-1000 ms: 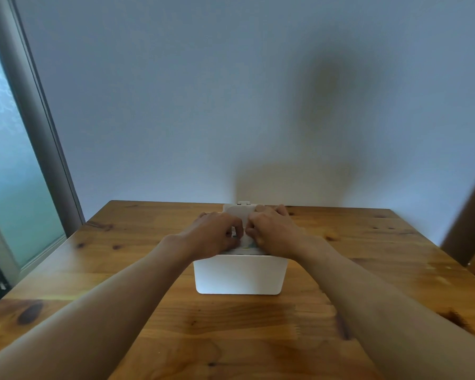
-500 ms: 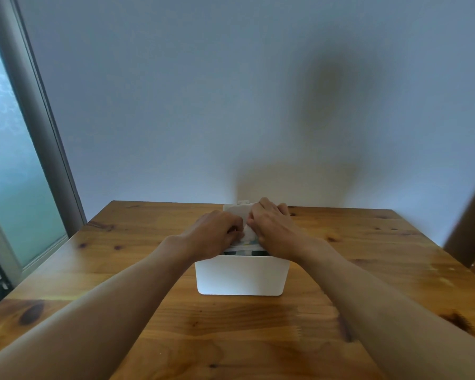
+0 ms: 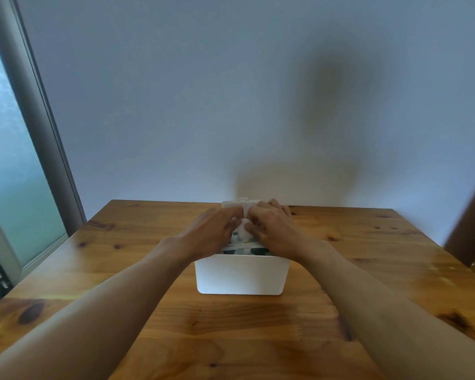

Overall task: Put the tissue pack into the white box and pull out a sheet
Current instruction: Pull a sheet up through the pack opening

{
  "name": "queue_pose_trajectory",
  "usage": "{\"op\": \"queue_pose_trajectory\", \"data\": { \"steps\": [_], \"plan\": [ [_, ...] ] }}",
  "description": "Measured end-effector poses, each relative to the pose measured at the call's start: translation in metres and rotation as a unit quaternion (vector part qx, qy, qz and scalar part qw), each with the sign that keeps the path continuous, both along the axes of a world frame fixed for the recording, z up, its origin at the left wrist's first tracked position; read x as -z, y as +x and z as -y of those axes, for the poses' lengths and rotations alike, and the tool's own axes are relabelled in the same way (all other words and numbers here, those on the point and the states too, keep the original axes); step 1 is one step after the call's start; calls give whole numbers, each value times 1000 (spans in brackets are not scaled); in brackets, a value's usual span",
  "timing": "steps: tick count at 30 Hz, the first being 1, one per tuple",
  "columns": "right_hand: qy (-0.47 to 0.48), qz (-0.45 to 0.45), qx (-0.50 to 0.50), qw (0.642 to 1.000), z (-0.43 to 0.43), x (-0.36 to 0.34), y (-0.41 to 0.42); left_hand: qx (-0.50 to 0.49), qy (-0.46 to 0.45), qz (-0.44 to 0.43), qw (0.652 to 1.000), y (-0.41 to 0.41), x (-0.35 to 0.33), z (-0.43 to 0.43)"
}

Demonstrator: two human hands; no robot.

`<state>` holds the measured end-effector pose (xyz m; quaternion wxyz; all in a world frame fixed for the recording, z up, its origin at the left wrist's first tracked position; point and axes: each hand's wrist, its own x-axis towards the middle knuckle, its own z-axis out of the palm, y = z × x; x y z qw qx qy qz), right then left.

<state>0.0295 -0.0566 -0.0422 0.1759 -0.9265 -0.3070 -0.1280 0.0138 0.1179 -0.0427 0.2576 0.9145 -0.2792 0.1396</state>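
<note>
White tissue pinched between two hands above an open box.

White sheet (image 3: pixel 243 229) stands bunched between the left hand (image 3: pixel 213 233) and the right hand (image 3: pixel 272 229), whose fingertips meet at its sides and pinch it just over the white box (image 3: pixel 242 275). Both hands rest across the box's open top, knuckles toward the camera, forearms reaching in from the lower corners. Under the fingers the tissue pack (image 3: pixel 244 251) sits inside the box, only a strip of its dark patterned wrapper showing above the front wall. Behind the hands the box's lid (image 3: pixel 240 205) stands raised. The box sits on a knotty wooden table (image 3: pixel 121 270) pushed against a pale wall (image 3: pixel 231 91), with a frosted window (image 3: pixel 8 174) at the left.
</note>
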Motion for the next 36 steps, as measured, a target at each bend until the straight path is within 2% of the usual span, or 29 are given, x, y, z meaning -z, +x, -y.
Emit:
{"op": "queue_pose_trajectory", "data": {
  "steps": [6, 15, 21, 27, 36],
  "plan": [
    [35, -19, 14, 999, -1, -1, 0, 0, -20, -18, 1000, -2, -2, 3],
    [68, -17, 33, 997, -2, -1, 2, -52, 33, -34, 998, 6, 4, 1],
    [69, 2, 34, 997, -1, -2, 1, -37, -36, -42, 998, 4, 3, 3],
    [82, -32, 23, 996, -1, 0, -1, -41, -92, -54, 993, 4, 3, 3],
    [85, -34, 27, 995, 0, 1, 0, -67, -163, -134, 975, 5, 0, 6]
  ]
}}
